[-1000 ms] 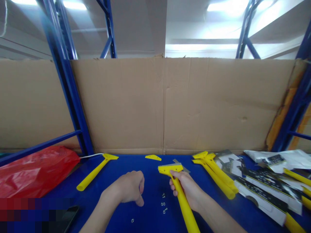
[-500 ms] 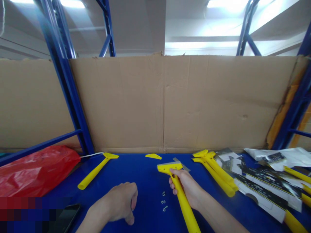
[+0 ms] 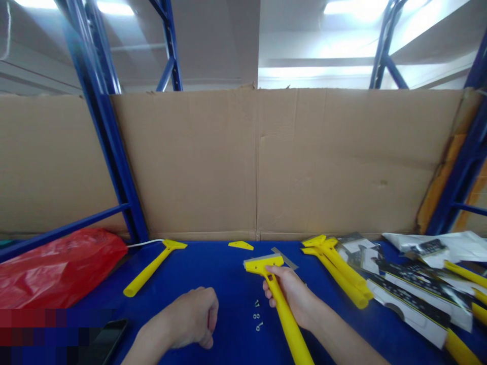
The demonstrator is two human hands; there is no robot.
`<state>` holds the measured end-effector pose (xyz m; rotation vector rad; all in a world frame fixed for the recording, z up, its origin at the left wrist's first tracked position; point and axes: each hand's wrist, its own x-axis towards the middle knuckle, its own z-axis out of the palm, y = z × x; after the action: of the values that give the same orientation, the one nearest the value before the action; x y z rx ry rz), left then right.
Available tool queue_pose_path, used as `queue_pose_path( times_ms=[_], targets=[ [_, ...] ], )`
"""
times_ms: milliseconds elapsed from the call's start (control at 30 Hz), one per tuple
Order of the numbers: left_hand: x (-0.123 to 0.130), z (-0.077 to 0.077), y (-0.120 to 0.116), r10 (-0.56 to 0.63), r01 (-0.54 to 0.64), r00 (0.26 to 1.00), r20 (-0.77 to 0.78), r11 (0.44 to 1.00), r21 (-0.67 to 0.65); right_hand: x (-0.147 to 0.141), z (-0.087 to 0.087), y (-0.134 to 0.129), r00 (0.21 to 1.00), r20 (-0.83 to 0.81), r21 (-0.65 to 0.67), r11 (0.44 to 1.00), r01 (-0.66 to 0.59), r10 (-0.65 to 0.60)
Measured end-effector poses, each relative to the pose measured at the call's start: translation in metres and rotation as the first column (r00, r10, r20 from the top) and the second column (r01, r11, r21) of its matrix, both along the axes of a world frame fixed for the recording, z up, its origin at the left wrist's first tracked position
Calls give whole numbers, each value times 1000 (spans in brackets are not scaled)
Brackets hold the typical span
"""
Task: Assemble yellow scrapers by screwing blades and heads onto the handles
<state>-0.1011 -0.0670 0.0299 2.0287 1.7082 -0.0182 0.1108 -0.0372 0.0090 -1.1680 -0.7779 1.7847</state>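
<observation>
My right hand [image 3: 288, 293] is wrapped round the neck of a yellow scraper [image 3: 285, 319], its head pointing away from me and a thin metal blade along the far edge. My left hand [image 3: 194, 317] hovers to the left, fingers curled and thumb bent in; whatever it may hold is hidden. Between the hands, small screws and nuts [image 3: 256, 316] lie on the blue table [image 3: 228, 284]. Behind the held scraper are a loose metal blade [image 3: 289, 260], partly covered, and a small yellow clamp plate [image 3: 241, 245].
Another yellow scraper [image 3: 152, 269] lies at the left, near a red plastic bag [image 3: 61, 268] and a dark phone [image 3: 108, 340]. More yellow scrapers [image 3: 338, 274] and black-and-white packages [image 3: 411, 299] are piled at the right. A cardboard wall [image 3: 190, 167] closes off the back.
My left hand has shifted slightly right, and its thumb and fingers have drawn closer together. The held scraper has tilted slightly left in my right hand.
</observation>
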Motion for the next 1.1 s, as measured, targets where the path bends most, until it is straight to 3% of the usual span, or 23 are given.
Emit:
queue_pose_path(
  times_ms=[367, 633, 1100],
  targets=[
    [5, 3, -1, -34, 34, 999, 21, 999, 3, 0, 0, -1, 1000, 1, 38, 999, 3, -3],
    [0, 2, -1, 33, -33, 999, -1, 999, 22, -1, 2, -2, 1000, 19, 48, 999, 13, -14],
    [5, 7, -3, 27, -22, 998, 58, 997, -80, 0, 4, -3, 1000, 20, 39, 999, 4, -5]
  ],
)
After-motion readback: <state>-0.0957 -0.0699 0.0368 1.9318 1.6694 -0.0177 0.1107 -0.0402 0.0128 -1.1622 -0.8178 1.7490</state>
